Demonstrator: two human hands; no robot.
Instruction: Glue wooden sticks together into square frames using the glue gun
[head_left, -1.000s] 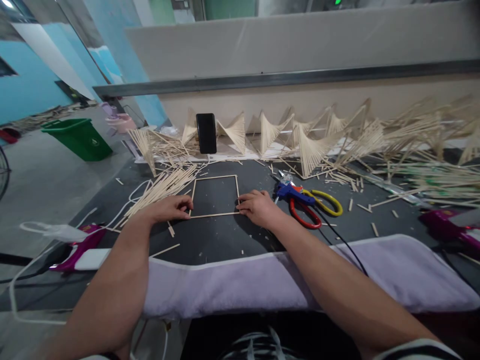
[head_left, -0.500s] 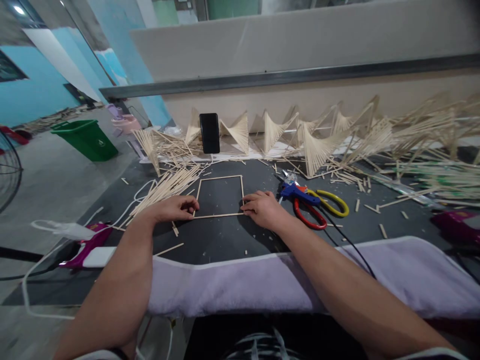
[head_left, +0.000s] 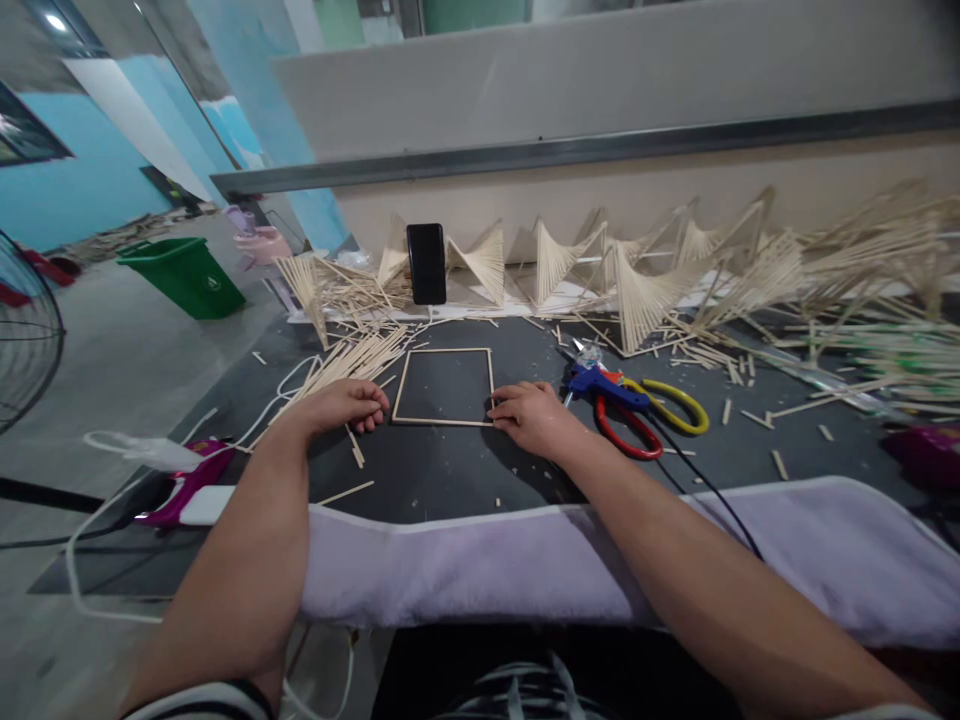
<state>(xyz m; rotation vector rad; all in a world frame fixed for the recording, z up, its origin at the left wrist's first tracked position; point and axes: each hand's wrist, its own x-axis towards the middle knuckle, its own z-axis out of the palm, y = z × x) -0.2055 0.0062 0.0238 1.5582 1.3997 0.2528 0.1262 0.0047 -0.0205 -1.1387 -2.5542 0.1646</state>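
Observation:
A square frame of thin wooden sticks (head_left: pixel 442 421) lies flat on the dark table (head_left: pixel 450 480). My right hand (head_left: pixel 534 416) rests at the frame's near right corner, its fingers bunched together and pressed on the sticks there. My left hand (head_left: pixel 341 404) lies on the table just left of the near left corner. Its fingers are curled in, a small gap separates them from the frame, and nothing shows in them. Both forearms cross a lilac towel (head_left: pixel 495 565) on the table's near edge.
A blue glue gun (head_left: pixel 600 384) and red-and-yellow scissors (head_left: pixel 660 425) lie right of my right hand, with a black cord running toward me. Loose sticks (head_left: pixel 337 365) are piled at left. A black phone (head_left: pixel 426 262) and twisted stick structures (head_left: pixel 637 290) line the back. A green bin (head_left: pixel 186 276) stands on the floor.
My left hand has let go of the frame's near left corner and drawn slightly left. My right hand stays on the near right corner. The camera has shifted a little.

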